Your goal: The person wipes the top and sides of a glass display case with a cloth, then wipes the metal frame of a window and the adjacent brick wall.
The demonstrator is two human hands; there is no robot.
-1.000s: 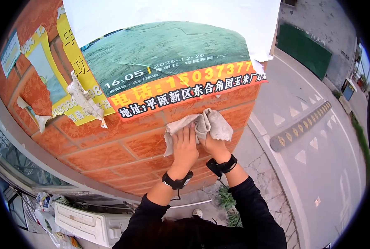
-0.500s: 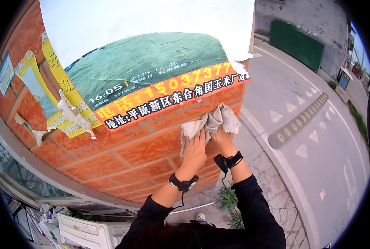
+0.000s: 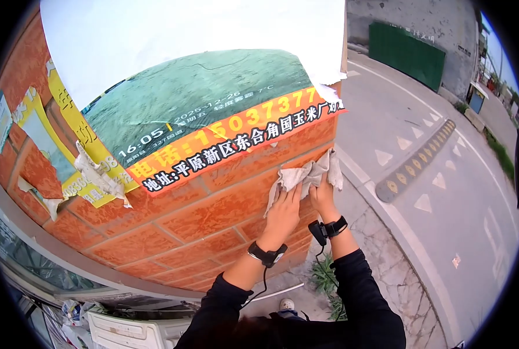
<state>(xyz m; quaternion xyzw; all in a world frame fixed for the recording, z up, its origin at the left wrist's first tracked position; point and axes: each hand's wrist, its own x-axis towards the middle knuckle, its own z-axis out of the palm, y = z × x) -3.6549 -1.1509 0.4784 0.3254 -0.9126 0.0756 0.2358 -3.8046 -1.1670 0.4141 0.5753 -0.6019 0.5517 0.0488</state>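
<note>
A crumpled greyish-white rag (image 3: 297, 178) is held against the orange brick-patterned wall (image 3: 213, 200), close to its right corner. My left hand (image 3: 284, 210) has hold of the rag's left part, its fingers pointing upward over the cloth. On the rag's right side my right hand (image 3: 324, 199) grips it near the wall's edge, fingertips partly hidden by the folds. Just above both hands is the lower border of a large poster (image 3: 213, 75), with an orange and black text strip. Its upper part is white, and its right edge is torn.
Torn yellow posters (image 3: 87, 139) cling to the wall at left. A pale plastic box-like object (image 3: 134, 331) lies low at left. Past the corner are a grey road with a speed bump (image 3: 416, 163), a green board (image 3: 408, 57) and a plant (image 3: 323, 276) by my feet.
Both hands have moved with the rag to the right, toward the wall's corner. The rag's folds have shifted, and the whole view has moved slightly.
</note>
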